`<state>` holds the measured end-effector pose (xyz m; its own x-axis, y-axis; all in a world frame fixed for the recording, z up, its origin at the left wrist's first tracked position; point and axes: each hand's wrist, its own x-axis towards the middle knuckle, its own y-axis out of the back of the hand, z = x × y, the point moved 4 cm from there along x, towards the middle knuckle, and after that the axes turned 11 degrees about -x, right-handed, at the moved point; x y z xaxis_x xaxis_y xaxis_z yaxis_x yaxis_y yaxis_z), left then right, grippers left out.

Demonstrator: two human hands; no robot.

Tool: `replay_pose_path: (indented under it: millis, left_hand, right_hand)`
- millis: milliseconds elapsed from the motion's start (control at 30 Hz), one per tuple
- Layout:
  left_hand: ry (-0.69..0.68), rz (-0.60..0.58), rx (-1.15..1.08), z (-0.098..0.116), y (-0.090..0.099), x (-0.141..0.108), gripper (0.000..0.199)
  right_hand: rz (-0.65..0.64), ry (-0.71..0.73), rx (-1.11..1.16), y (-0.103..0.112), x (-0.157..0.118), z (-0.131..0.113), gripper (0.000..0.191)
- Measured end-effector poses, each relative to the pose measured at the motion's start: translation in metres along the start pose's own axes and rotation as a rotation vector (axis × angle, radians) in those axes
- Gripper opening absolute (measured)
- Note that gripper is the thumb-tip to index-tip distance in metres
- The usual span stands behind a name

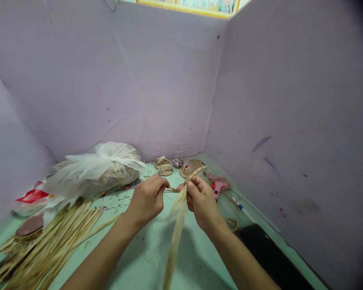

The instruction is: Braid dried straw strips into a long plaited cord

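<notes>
Straw-coloured braid (197, 171) sits between thumb and fingers of right hand (202, 198), the nearer one; long axis fore-and-aft, plaited end away, loose tail (176, 237) between forearms. Left hand (147, 197), just left, pinches thin strand (171, 188). Clear container (178, 153): coloured beads (178, 163). Translucent bag (93, 173): contents indistinct

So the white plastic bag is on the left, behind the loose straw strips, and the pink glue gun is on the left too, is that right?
Not quite: the pink glue gun is on the right, just beyond the right hand, as the head view shows. The white plastic bag is indeed on the left, behind the loose straw strips.
</notes>
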<state>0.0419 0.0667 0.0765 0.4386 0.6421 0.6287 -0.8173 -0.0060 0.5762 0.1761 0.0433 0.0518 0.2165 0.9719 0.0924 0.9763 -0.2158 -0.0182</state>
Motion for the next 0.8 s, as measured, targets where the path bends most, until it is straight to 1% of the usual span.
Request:
replay_pose_path:
  millis: [33,100,200,233,300,333,367,433,500,533,600,700,800]
  left_hand:
    - [-0.006,0.003,-0.005,0.0,0.0,0.0,0.016]
    - [-0.023,0.005,-0.033,0.002,-0.001,0.0,0.015]
    - [-0.069,-0.004,-0.061,0.006,-0.002,0.0,0.014]
    - [-0.088,-0.014,-0.068,0.007,-0.003,0.0,0.014]
    - [-0.125,-0.048,-0.085,0.009,-0.004,-0.001,0.015]
    - [-0.14,-0.07,-0.094,0.009,-0.005,-0.001,0.016]
    - [-0.154,-0.095,-0.104,0.009,-0.006,-0.002,0.017]
    - [-0.179,-0.154,-0.129,0.008,-0.008,-0.004,0.018]
    - [-0.188,-0.208,-0.151,0.007,-0.01,-0.006,0.018]
    - [-0.179,-0.224,-0.155,0.006,-0.011,-0.006,0.018]
    - [-0.126,-0.226,-0.144,0.005,-0.012,-0.007,0.016]
    - [-0.036,-0.199,-0.102,0.003,-0.013,-0.006,0.012]
    - [-0.014,-0.219,-0.063,0.005,-0.012,-0.005,0.011]
  right_hand:
    - [-0.024,-0.031,0.057,-0.001,0.0,-0.002,0.011]
    - [-0.051,-0.068,0.097,-0.002,0.0,-0.005,0.009]
    - [-0.089,-0.099,0.029,-0.002,0.002,-0.001,0.01]
    - [-0.085,-0.072,-0.031,-0.001,0.003,0.001,0.011]
    - [-0.079,0.039,-0.179,0.002,0.005,0.002,0.01]
    - [-0.097,0.09,-0.246,0.002,0.005,0.002,0.011]
    - [-0.134,0.124,-0.296,0.001,0.006,0.003,0.014]
    - [-0.253,0.161,-0.33,-0.003,0.005,0.006,0.018]
    - [-0.361,0.19,-0.326,-0.008,0.003,0.009,0.016]
    - [-0.388,0.206,-0.334,-0.009,0.003,0.01,0.014]
    - [-0.387,0.214,-0.378,-0.01,0.003,0.013,0.013]
    - [-0.344,0.168,-0.409,-0.008,0.005,0.017,0.012]
    - [-0.281,0.095,-0.416,-0.006,0.006,0.017,0.009]
